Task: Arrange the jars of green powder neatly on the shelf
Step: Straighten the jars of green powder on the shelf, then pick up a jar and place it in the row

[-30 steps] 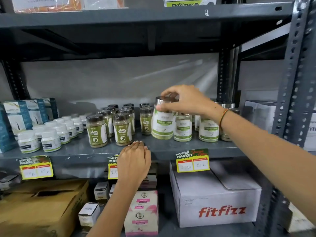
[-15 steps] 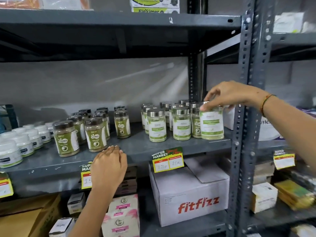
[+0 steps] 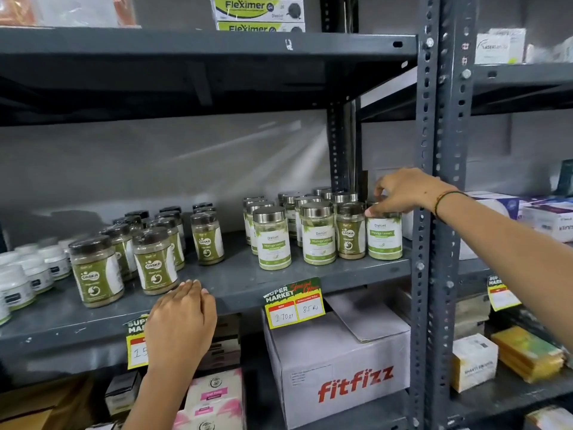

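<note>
Several silver-lidded jars of green powder (image 3: 318,234) with white and green labels stand grouped at the right end of the grey metal shelf (image 3: 242,282). My right hand (image 3: 403,192) grips the lid of the rightmost jar (image 3: 384,235), which stands on the shelf beside the upright post. A darker jar with a Gaska label (image 3: 350,235) stands among them, just left of the held jar. My left hand (image 3: 183,318) rests flat on the shelf's front edge, holding nothing. Several black-lidded Gaska jars (image 3: 155,262) stand left of centre.
White tubs (image 3: 18,283) fill the shelf's far left. A perforated steel post (image 3: 434,212) rises just right of my held jar. Below sit a Fitfizz carton (image 3: 338,367), pink and white boxes (image 3: 214,398) and a price tag (image 3: 294,305) on the shelf edge.
My right hand carried a silver-lidded jar from the middle of the group to its right end and set it on the shelf there. My view swung right. The left hand stayed on the shelf edge.
</note>
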A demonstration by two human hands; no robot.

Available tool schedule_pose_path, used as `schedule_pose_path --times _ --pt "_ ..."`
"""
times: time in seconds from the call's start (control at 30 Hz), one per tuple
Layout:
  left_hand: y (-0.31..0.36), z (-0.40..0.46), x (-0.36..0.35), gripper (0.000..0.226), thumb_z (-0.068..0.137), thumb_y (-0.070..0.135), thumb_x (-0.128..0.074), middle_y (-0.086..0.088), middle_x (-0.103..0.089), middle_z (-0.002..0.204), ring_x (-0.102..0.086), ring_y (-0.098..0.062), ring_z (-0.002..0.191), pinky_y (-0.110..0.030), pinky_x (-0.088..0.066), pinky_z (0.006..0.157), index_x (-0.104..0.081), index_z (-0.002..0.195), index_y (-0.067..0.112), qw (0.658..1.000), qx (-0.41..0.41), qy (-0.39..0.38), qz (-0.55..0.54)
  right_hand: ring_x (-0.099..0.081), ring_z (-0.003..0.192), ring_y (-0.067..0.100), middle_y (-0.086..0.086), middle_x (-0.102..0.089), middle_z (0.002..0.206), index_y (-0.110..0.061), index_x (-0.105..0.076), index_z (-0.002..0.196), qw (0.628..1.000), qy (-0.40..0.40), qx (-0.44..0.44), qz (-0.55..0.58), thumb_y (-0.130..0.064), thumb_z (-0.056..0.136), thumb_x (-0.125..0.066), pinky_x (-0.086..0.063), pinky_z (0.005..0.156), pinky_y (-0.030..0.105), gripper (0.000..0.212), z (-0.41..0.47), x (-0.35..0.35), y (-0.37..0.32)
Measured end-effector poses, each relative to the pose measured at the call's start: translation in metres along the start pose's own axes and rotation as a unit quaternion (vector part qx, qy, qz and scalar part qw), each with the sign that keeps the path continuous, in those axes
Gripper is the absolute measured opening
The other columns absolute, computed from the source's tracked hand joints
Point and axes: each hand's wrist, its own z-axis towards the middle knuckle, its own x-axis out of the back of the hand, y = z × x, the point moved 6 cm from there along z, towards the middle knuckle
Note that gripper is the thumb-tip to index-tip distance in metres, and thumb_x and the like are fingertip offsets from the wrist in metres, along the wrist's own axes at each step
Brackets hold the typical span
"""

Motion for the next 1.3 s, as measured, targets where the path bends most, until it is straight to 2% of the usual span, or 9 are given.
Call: schedule_pose_path --times 0.1,0.23,0.37,0.5,0.67,0.8,1.1,1.23,1.3 --pt "-0.001 0.000 -0.001 0.049 0.089 0.030 -0.032 -0.013 -0.074 0.108 -0.068 -0.031 0.101 -0.042 -0.054 0.087 -0.072 0.102 0.004 1.000 0.003 -0.002 0.000 -0.068 0.078 0.018 -0.001 -0.067 0.084 -0.019 -0.064 0.102 1.000 -0.012 -0.002 -0.025 -0.071 0.077 -0.059 -0.054 0.086 0.039 0.058 0.002 -0.003 0.000" --pt "-0.001 0.000 -0.001 0.050 0.089 0.030 -0.033 -0.013 -0.072 0.114 -0.066 -0.030 0.109 -0.042 -0.051 0.094 -0.071 0.108 0.004 1.000 0.003 0.004 -0.006 -0.067 0.064 0.015 0.001 -0.068 0.086 -0.017 -0.064 0.103 1.000 -0.004 -0.012 -0.029 -0.071 0.077 -0.059 -0.055 0.084 0.038 0.061 0.000 -0.003 -0.001" --pt "-0.001 0.000 -0.002 0.052 0.089 0.031 -0.031 -0.014 -0.071 0.117 -0.065 -0.029 0.111 -0.043 -0.050 0.097 -0.071 0.108 0.003 1.000 0.001 0.000 -0.006 -0.060 0.088 0.024 0.006 -0.065 0.102 -0.015 -0.062 0.115 0.997 0.015 -0.020 -0.074 -0.073 0.077 -0.057 -0.052 0.081 0.037 0.070 -0.007 -0.001 -0.006" --pt "-0.001 0.000 -0.001 0.053 0.089 0.032 -0.030 -0.014 -0.071 0.116 -0.065 -0.029 0.110 -0.044 -0.050 0.096 -0.071 0.108 0.003 1.000 0.001 -0.002 -0.002 -0.055 0.088 0.028 0.002 -0.057 0.085 -0.017 -0.062 0.116 0.992 0.068 -0.015 -0.110 -0.081 0.071 -0.055 -0.047 0.067 0.039 0.079 -0.015 0.014 -0.016" --pt "-0.001 0.001 -0.002 0.054 0.090 0.033 -0.029 -0.013 -0.070 0.118 -0.065 -0.028 0.110 -0.043 -0.050 0.097 -0.070 0.109 0.004 1.000 0.000 -0.006 0.001 -0.054 0.122 0.034 0.006 -0.055 0.138 -0.029 -0.038 0.148 0.994 0.050 0.048 -0.081 -0.082 0.069 -0.056 -0.049 0.088 0.048 0.096 -0.005 0.017 -0.037" --pt "-0.003 0.002 -0.006 0.055 0.091 0.033 -0.029 -0.013 -0.069 0.121 -0.063 -0.027 0.115 -0.042 -0.048 0.101 -0.069 0.112 0.003 1.000 0.000 -0.013 0.006 -0.046 0.131 0.027 0.003 -0.047 0.148 -0.026 -0.035 0.149 0.994 -0.030 0.089 -0.059 -0.074 0.071 -0.064 -0.045 0.100 0.046 0.096 0.008 -0.001 -0.048" --pt "-0.003 0.002 -0.005 0.053 0.091 0.033 -0.030 -0.013 -0.070 0.119 -0.065 -0.028 0.112 -0.042 -0.050 0.098 -0.070 0.111 0.004 1.000 -0.002 -0.015 0.010 -0.056 0.115 0.022 0.001 -0.059 0.131 -0.027 -0.056 0.130 0.991 -0.064 0.099 0.067 -0.062 0.067 -0.077 -0.047 0.099 0.041 0.075 0.022 -0.012 -0.049" --pt "-0.003 0.002 -0.004 0.054 0.091 0.033 -0.029 -0.014 -0.069 0.119 -0.064 -0.028 0.113 -0.042 -0.050 0.099 -0.069 0.112 0.003 1.000 -0.001 -0.016 0.007 -0.054 0.118 0.022 -0.002 -0.063 0.122 -0.025 -0.061 0.125 0.991 -0.009 0.107 0.075 -0.064 0.064 -0.077 -0.016 0.114 0.045 0.073 0.022 -0.001 -0.049" --pt "-0.003 0.002 -0.003 0.054 0.091 0.033 -0.030 -0.014 -0.070 0.119 -0.064 -0.028 0.113 -0.041 -0.049 0.099 -0.069 0.112 0.003 1.000 -0.002 -0.016 0.008 -0.057 0.114 0.023 -0.002 -0.066 0.118 -0.024 -0.062 0.121 0.989 0.031 0.108 0.092 -0.063 0.063 -0.078 -0.023 0.112 0.044 0.072 0.020 0.011 -0.049"
